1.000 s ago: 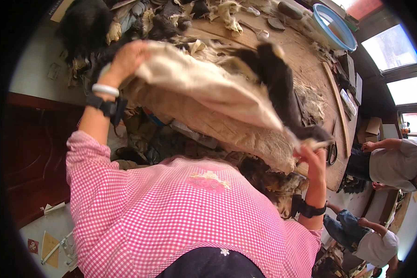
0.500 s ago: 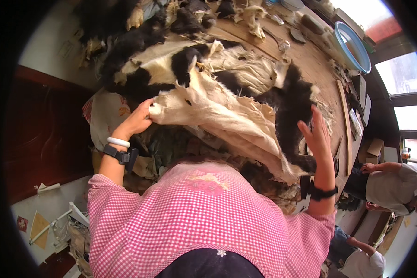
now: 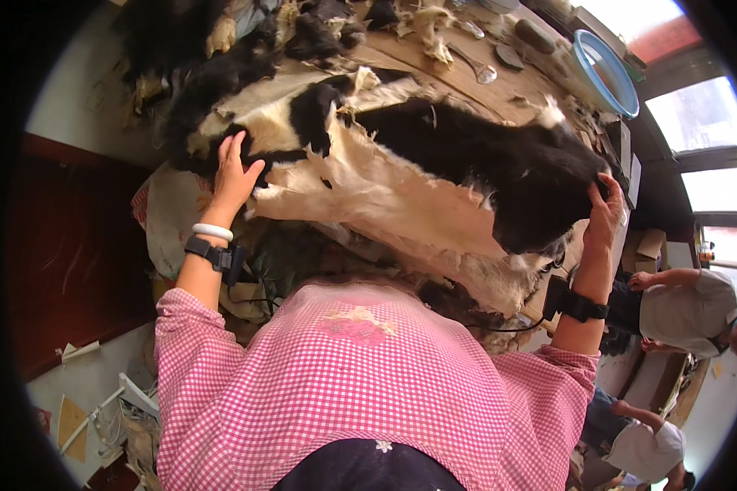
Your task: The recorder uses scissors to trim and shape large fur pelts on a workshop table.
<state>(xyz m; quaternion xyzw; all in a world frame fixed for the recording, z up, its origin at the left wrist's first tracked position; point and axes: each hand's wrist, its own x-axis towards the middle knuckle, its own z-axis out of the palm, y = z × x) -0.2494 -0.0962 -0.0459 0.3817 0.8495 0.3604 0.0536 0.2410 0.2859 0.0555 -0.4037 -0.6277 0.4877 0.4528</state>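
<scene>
A large black-and-white fur hide (image 3: 458,155) lies across the wooden table, with a pale, ragged leather side (image 3: 385,204) folded toward me. My left hand (image 3: 236,168) is open, fingers spread on the hide's left part, where black and cream fur meet. Out at the right, my right hand (image 3: 606,200) pinches the outer edge of the black fur. A heap of dark fur pieces (image 3: 188,41) lies beyond my left hand.
A blue basin (image 3: 606,74), a dark stone (image 3: 532,37) and a pale spoon-like tool (image 3: 483,72) sit at the back right of the table (image 3: 426,61). A co-worker (image 3: 680,311) and another (image 3: 639,442) are at right. A dark red panel (image 3: 74,262) stands at left.
My left hand let go of the pale flap and moved up onto the fur. My right hand, open earlier, now grips the black fur, which has unfolded over the middle toward the right.
</scene>
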